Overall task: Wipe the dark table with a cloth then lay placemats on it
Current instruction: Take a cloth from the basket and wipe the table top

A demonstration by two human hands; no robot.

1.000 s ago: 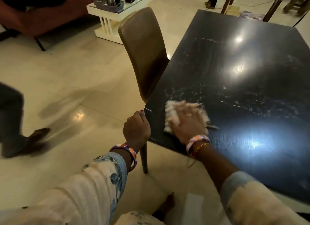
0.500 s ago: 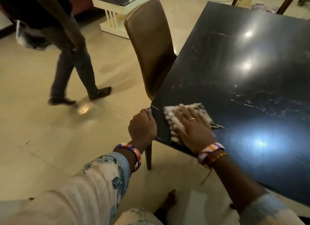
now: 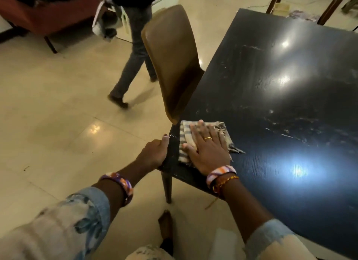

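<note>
The dark table [image 3: 280, 108] fills the right half of the head view, glossy, with pale smears across its middle. A striped, fringed cloth [image 3: 185, 131] lies flat on its near left corner. My right hand [image 3: 208, 150] presses palm-down on the cloth with fingers spread. My left hand [image 3: 155, 153] grips the table's left edge at that corner, thumb on top. No placemats are in view.
A brown chair [image 3: 172, 62] is pushed against the table's left side. A person [image 3: 133, 52] walks across the tiled floor behind it. A red sofa [image 3: 46, 13] stands at the far left. Wooden chair legs [image 3: 329, 5] show beyond the table's far end.
My right hand has slid the cloth a little toward the corner's left edge and flattened on it. The other person has walked from the left to behind the chair. My left hand stayed on the edge.
</note>
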